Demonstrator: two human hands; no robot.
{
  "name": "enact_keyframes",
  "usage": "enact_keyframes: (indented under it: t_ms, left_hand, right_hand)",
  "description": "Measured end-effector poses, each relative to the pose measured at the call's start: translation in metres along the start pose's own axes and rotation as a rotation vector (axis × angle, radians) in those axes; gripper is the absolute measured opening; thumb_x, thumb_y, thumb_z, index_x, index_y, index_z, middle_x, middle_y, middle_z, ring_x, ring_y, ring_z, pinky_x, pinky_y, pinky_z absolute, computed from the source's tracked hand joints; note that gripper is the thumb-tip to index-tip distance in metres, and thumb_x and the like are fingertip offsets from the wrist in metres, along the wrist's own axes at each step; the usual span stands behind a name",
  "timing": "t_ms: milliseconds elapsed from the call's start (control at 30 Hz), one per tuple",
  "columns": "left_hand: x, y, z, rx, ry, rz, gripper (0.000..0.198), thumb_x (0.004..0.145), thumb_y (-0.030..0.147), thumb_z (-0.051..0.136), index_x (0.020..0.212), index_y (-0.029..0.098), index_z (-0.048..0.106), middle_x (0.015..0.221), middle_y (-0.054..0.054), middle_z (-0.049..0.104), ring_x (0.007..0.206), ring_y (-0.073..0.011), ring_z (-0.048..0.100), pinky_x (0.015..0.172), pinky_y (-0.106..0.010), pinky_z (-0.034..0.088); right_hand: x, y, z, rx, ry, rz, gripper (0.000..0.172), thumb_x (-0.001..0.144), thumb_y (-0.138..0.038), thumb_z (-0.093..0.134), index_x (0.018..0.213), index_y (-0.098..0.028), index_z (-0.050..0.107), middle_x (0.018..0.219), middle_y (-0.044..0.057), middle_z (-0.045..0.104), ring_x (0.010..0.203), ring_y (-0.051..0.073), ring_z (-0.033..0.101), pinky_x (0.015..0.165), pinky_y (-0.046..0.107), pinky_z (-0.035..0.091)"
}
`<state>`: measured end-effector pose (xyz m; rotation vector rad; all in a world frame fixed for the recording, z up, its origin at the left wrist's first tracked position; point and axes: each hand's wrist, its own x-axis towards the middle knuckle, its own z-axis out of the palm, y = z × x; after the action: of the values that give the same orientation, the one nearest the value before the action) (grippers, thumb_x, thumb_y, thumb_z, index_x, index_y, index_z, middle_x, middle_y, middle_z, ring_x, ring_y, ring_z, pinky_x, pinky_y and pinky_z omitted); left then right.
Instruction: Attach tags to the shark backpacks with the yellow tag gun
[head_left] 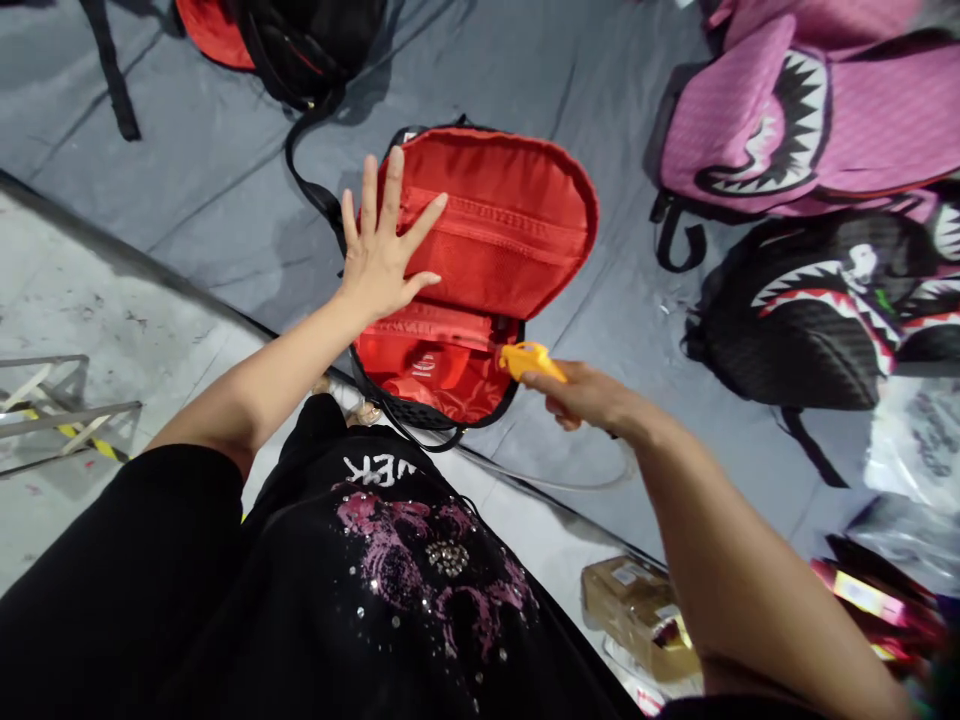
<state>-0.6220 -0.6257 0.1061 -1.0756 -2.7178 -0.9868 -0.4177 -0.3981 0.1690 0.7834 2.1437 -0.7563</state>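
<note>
An opened backpack (517,278) with a red lining and black outside lies in front of me, its rounded front panel folded back. My left hand (382,250) is over the left edge of that panel, fingers spread and holding nothing; whether the palm presses on the lining I cannot tell. My right hand (574,395) is closed round a yellow air blow gun (529,360) at the bag's right side. Its thin nozzle points left into the red main compartment. A pale hose (559,487) curves below that hand.
Pink backpacks (885,120) and a black backpack (795,310) with shark-mouth prints lie at the right on the grey-covered table (247,200). Another black bag (307,50) is at the top left. A taped carton (637,610) sits below the table edge; a metal frame (67,410) stands left.
</note>
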Motion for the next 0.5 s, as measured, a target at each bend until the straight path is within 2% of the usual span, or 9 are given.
enact_keyframes:
  t_ms: [33,100,200,267,333,367,433,467,500]
  left_hand:
    - [0.001,-0.003,0.001,0.0,0.001,-0.013,0.089,0.075,0.073,0.056,0.152,0.034,0.032,0.165,0.001,0.007,0.149,-0.0341,-0.017,0.119,-0.065,0.002]
    - [0.005,-0.011,0.004,-0.012,-0.03,-0.022,0.088,0.076,0.075,0.052,0.151,0.033,0.032,0.165,0.0,0.01,0.15,-0.035,-0.013,0.119,-0.065,0.008]
    - [0.011,-0.024,0.004,-0.007,-0.087,-0.003,0.086,0.078,0.074,0.049,0.151,0.032,0.033,0.165,0.001,0.012,0.151,-0.0335,-0.01,0.119,-0.063,0.012]
    - [0.013,-0.032,0.0,0.02,-0.109,0.008,0.088,0.076,0.074,0.048,0.152,0.033,0.029,0.165,0.005,0.011,0.15,-0.0295,-0.016,0.12,-0.063,0.012]
    - [0.014,-0.04,-0.002,0.038,-0.125,0.024,0.09,0.076,0.075,0.047,0.153,0.031,0.025,0.165,0.008,0.008,0.149,-0.0252,-0.023,0.12,-0.062,0.01]
    - [0.014,-0.044,-0.002,0.038,-0.132,0.035,0.091,0.077,0.076,0.045,0.153,0.03,0.025,0.165,0.007,0.008,0.148,-0.0245,-0.025,0.121,-0.061,0.009]
    - [0.014,-0.051,0.004,0.018,-0.141,0.055,0.09,0.08,0.077,0.043,0.153,0.026,0.028,0.165,0.001,0.009,0.149,-0.0271,-0.022,0.121,-0.059,0.008]
    - [0.013,-0.054,0.008,0.004,-0.14,0.063,0.09,0.08,0.077,0.043,0.152,0.025,0.03,0.165,-0.002,0.01,0.15,-0.0295,-0.018,0.121,-0.058,0.008]
    - [0.013,-0.056,0.012,-0.008,-0.135,0.07,0.089,0.08,0.077,0.043,0.152,0.025,0.032,0.165,-0.006,0.012,0.15,-0.0318,-0.013,0.12,-0.059,0.009]
  right_hand:
    - [0.008,-0.013,-0.002,0.044,0.064,-0.04,0.037,0.099,-0.048,0.041,0.107,-0.016,0.058,0.055,-0.003,0.05,0.043,0.011,0.047,0.044,0.021,0.039]
    - [0.036,-0.052,0.007,0.072,0.109,-0.144,0.045,0.1,-0.052,0.033,0.102,-0.015,0.059,0.056,0.0,0.053,0.045,0.012,0.05,0.045,0.021,0.04]
    - [0.081,-0.121,0.047,0.042,0.029,-0.3,0.055,0.102,-0.055,0.023,0.107,-0.013,0.06,0.071,0.007,0.065,0.056,0.016,0.06,0.053,0.023,0.044]
    - [0.096,-0.15,0.078,-0.039,0.118,-0.353,0.051,0.103,-0.049,0.026,0.113,-0.013,0.06,0.089,0.012,0.071,0.072,0.019,0.066,0.062,0.025,0.046]
    - [0.09,-0.154,0.097,-0.196,0.096,-0.376,0.046,0.101,-0.049,0.034,0.113,-0.015,0.063,0.102,0.014,0.071,0.085,0.022,0.066,0.067,0.027,0.046]
    - [0.082,-0.147,0.099,-0.292,0.018,-0.375,0.045,0.099,-0.051,0.039,0.11,-0.016,0.065,0.104,0.014,0.071,0.088,0.023,0.066,0.068,0.027,0.046]
    - [0.058,-0.127,0.085,-0.473,-0.214,-0.323,0.042,0.094,-0.054,0.05,0.105,-0.018,0.068,0.101,0.012,0.072,0.085,0.023,0.067,0.067,0.027,0.047]
    - [0.046,-0.118,0.071,-0.542,-0.293,-0.276,0.041,0.092,-0.054,0.053,0.103,-0.018,0.069,0.097,0.011,0.072,0.082,0.023,0.067,0.066,0.028,0.047]
    - [0.036,-0.111,0.053,-0.585,-0.32,-0.228,0.041,0.092,-0.054,0.052,0.102,-0.018,0.07,0.092,0.011,0.072,0.078,0.022,0.067,0.066,0.028,0.047]
